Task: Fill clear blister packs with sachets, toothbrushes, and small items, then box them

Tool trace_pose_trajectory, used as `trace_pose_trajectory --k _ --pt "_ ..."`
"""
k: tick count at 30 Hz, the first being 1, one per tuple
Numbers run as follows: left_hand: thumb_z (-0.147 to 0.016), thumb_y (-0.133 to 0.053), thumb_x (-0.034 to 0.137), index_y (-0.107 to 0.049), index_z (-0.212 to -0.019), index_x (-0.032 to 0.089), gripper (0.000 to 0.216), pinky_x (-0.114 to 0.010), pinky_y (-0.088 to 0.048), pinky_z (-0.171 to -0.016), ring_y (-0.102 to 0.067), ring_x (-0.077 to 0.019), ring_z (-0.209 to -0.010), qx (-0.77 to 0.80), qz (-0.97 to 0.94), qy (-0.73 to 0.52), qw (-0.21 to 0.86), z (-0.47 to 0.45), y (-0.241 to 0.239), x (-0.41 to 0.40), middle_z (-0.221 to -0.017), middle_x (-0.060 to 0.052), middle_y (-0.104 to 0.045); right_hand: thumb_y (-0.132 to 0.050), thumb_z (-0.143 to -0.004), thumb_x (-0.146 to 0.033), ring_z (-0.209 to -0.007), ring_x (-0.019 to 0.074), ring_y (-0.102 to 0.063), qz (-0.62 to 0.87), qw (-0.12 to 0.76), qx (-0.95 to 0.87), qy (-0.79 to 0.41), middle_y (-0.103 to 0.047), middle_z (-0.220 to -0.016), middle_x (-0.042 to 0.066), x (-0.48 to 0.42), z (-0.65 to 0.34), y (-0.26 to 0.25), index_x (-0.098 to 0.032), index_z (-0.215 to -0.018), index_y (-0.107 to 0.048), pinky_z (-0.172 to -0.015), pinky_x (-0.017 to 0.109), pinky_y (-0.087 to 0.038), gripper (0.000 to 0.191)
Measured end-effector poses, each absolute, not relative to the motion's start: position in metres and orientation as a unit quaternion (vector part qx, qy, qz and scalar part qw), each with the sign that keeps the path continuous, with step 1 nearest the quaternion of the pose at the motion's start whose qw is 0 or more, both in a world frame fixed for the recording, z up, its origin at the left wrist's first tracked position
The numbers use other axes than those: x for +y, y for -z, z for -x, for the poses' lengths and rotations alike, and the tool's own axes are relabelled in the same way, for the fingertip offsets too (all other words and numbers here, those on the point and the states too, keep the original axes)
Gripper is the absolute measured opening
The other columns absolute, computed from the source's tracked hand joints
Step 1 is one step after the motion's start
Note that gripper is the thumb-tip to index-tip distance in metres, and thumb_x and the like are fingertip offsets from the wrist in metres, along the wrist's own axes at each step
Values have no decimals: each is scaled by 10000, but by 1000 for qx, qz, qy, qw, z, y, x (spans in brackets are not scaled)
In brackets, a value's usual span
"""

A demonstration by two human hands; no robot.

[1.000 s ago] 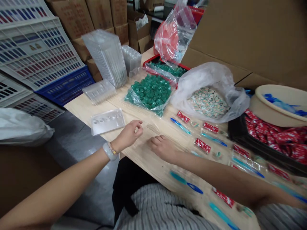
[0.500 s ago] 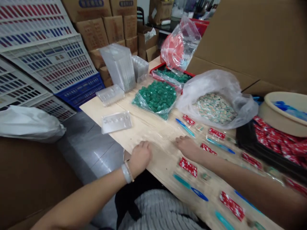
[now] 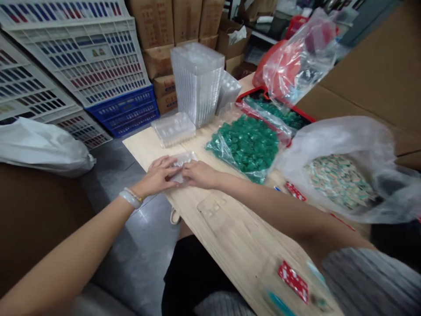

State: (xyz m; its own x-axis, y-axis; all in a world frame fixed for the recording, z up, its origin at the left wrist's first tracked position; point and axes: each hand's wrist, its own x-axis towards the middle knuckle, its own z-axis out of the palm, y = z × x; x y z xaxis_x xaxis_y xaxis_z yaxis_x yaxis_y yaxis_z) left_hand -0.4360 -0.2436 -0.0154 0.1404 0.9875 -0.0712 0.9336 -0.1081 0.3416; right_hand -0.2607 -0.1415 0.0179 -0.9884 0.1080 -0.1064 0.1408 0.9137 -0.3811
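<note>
The left hand (image 3: 162, 174) is spread wide, fingers stretched over the left part of a clear plastic tray (image 3: 187, 157), thumb apart from them. The right hand (image 3: 200, 174) is narrow, its fingers bent together at the tray's right part; whether they pinch it, I cannot tell. The tray lies at the near edge of the counter (image 3: 243, 237), partly hidden beneath both hands. Just beside the right forearm, another transparent tray (image 3: 211, 210) lies flat. Beyond the hands sit a low stack of trays (image 3: 174, 129), a tall stack (image 3: 198, 87) and, next to that, a leaning stack (image 3: 228, 91). Right of these, a clear bag of green pieces (image 3: 248, 145) lies near an open whitish bag of small pale pieces (image 3: 342, 180). Nearer the body is a red spotted packet (image 3: 293, 281). White crates (image 3: 92, 57) and cardboard boxes (image 3: 156, 26) stand past the counter
</note>
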Motion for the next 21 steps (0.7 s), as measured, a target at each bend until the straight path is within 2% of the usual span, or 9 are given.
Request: trace_pose_trajectory --k 4,11,17,21 --pt "-708 -462 604 -494 -1179 331 546 -468 -222 -996 -213 -298 -1253 630 -753 -108 157 439 18 -245 -1353 -30 -345 -638 -685 -181 -797 146 -482 -13 60 959 277 -537 -796 26 -119 280 3 -130 -740 -598 -733 265 -356 85" --pt "-760 -441 541 -453 -1219 323 508 -476 -219 -992 -207 -300 -1244 619 -762 -106 157 446 18 -241 -1357 -41 -332 -608 -687 -115 -737 119 -479 -3 114 925 362 -510 -784 14 -107 289 -1 -128 -720 -587 -703 246 -368 41" --pt "-776 -466 484 -456 -1208 337 456 -472 -206 -1000 -197 -293 -1251 624 -758 -106 159 446 17 -242 -1360 -19 -324 -578 -710 -120 -756 119 -492 -7 133 930 342 -514 -783 14 -108 291 -10 -131 -724 -580 -724 247 -379 18" --pt "-764 -506 424 -481 -1175 290 434 -470 -206 -1007 -193 -289 -1263 644 -740 -110 158 438 17 -243 -1349 -29 -342 -517 -734 -91 -810 143 -517 5 136 958 254 -554 -876 59 -120 286 -12 -117 -779 -594 -737 259 -392 93"
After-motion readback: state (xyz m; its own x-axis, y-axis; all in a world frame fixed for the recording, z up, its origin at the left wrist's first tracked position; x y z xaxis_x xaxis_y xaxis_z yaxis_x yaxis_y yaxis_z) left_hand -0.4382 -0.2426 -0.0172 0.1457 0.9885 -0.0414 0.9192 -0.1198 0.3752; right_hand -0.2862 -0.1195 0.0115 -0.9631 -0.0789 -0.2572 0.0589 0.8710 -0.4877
